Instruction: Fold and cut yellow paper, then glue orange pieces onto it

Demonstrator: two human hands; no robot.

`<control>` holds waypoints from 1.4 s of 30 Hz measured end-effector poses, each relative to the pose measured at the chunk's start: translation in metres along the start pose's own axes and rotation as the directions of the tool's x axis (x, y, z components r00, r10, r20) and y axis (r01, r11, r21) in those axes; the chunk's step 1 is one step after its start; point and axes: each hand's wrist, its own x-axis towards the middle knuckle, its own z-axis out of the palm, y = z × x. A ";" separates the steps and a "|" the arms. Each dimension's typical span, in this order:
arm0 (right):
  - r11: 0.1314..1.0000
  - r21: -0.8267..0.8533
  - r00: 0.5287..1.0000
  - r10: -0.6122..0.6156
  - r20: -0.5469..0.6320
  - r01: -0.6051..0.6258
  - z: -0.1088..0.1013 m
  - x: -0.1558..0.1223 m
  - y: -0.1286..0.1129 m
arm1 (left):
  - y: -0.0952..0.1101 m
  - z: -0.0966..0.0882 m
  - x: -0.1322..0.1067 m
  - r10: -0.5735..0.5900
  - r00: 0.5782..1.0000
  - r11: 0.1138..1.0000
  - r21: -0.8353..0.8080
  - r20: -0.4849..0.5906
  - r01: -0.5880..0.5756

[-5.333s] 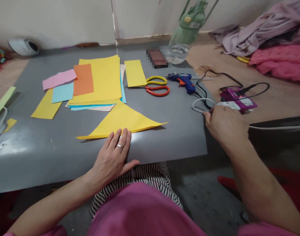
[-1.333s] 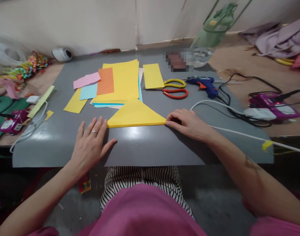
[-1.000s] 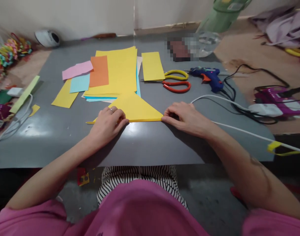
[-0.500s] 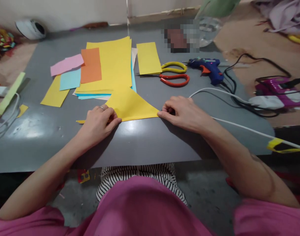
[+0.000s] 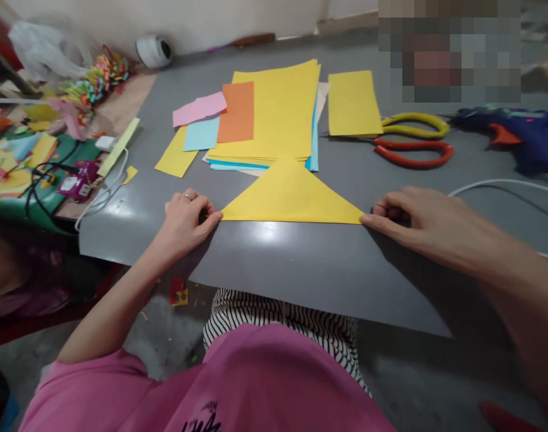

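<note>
A yellow sheet of paper [image 5: 292, 195], folded into a triangle, lies on the grey table with its long folded edge toward me. My left hand [image 5: 188, 219] pinches its left corner between thumb and fingers; a ring shows on one finger. My right hand [image 5: 418, 222] is closed in a pinch on the right corner. The triangle's top overlaps the near edge of a stack of yellow sheets [image 5: 283, 114], under which blue and pale sheets show. An orange piece of paper [image 5: 238, 111] rests on that stack.
Red-and-yellow-handled scissors [image 5: 413, 144] lie right of the stack, partly under a yellow rectangle [image 5: 355, 105]. A blue glue gun [image 5: 517, 132] is farther right. Pink [image 5: 199, 109] and light blue [image 5: 202, 133] papers lie left. A green tray [image 5: 20, 207] holds paper scraps.
The view has swung left, bringing the tray of scraps into sight. My left hand has slid outward along the fold to the left corner; my right hand still pinches the right corner.
</note>
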 end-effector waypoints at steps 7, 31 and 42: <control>0.998 0.030 0.998 0.048 -0.034 -0.047 0.006 0.000 0.002 | 0.001 0.009 -0.002 0.125 0.989 0.988 -0.084 -0.085 -0.132; 0.781 -0.408 0.651 -0.622 -0.436 0.472 0.031 -0.034 -0.033 | 0.093 0.047 -0.003 0.661 0.750 0.744 0.104 0.025 -0.660; 0.710 -0.535 0.699 -0.660 -0.277 0.458 0.035 -0.001 -0.038 | 0.084 0.023 0.030 0.791 0.611 0.566 0.345 0.025 -0.748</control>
